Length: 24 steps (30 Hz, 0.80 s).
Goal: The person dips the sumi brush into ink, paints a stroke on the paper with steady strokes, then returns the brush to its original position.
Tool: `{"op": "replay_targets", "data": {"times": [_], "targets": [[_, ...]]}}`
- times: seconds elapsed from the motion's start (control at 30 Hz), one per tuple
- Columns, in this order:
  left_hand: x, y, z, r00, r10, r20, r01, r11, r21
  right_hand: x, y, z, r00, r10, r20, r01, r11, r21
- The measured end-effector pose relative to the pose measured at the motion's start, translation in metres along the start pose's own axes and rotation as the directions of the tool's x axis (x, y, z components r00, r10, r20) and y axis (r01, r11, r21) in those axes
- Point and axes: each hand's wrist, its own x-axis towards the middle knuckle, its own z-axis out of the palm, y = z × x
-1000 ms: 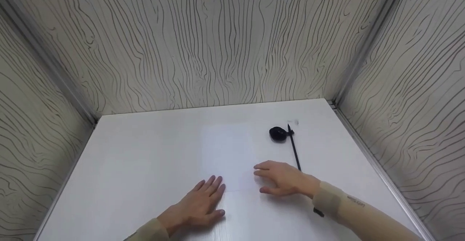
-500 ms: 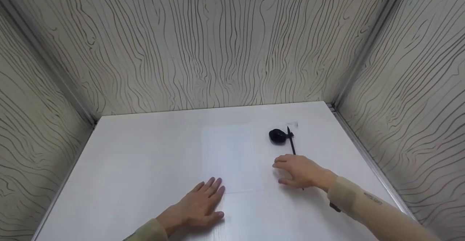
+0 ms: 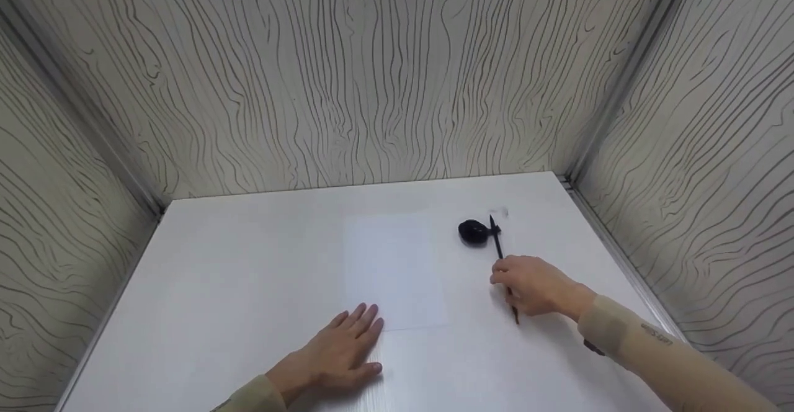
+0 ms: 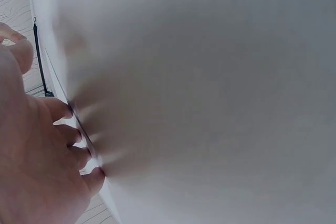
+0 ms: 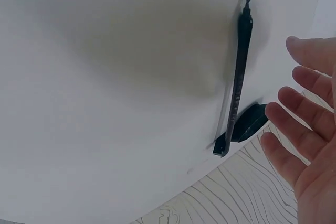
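Observation:
My left hand (image 3: 341,350) lies flat, fingers extended, its fingertips at the lower left corner of a white paper sheet (image 3: 394,263). To the right, my right hand (image 3: 536,285) reaches over the handle of a dark calligraphy brush (image 3: 498,247). In the right wrist view its fingers (image 5: 302,108) are spread and relaxed, with space between them and the brush (image 5: 239,77). A hanging loop is at the brush's near end. Its tip end rests on the small arm of a black ink dish (image 3: 473,232), which lies to the left of the brush.
Everything lies on a white table (image 3: 248,275). Wood-grain panels (image 3: 372,77) stand behind it and on both sides, with metal frame strips at the corners. A faint grey smudge (image 3: 499,212) marks the table beyond the brush tip.
My right hand has moved right, from the paper's right edge to above the brush handle, its fingers drawing closer together in the head view. My left hand has stayed in place.

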Motion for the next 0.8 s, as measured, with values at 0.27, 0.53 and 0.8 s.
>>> {"op": "replay_targets", "data": {"times": [0.27, 0.53, 0.8], "targets": [[0.000, -0.001, 0.001, 1.000, -0.005, -0.004, 0.005, 1.000, -0.007, -0.002, 0.017, 0.013, 0.998, -0.067, -0.013, 0.065, 0.994, -0.091], [0.000, 0.000, 0.000, 1.000, -0.003, -0.005, 0.003, 1.000, 0.000, 0.001, 0.031, 0.030, 0.969, -0.231, -0.089, 0.203, 0.945, -0.255], [0.001, 0.000, 0.000, 1.000, -0.010, 0.003, 0.010, 1.000, -0.014, 0.005, 0.038, 0.037, 0.950, -0.299, -0.085, 0.258, 0.911, -0.322]]}}
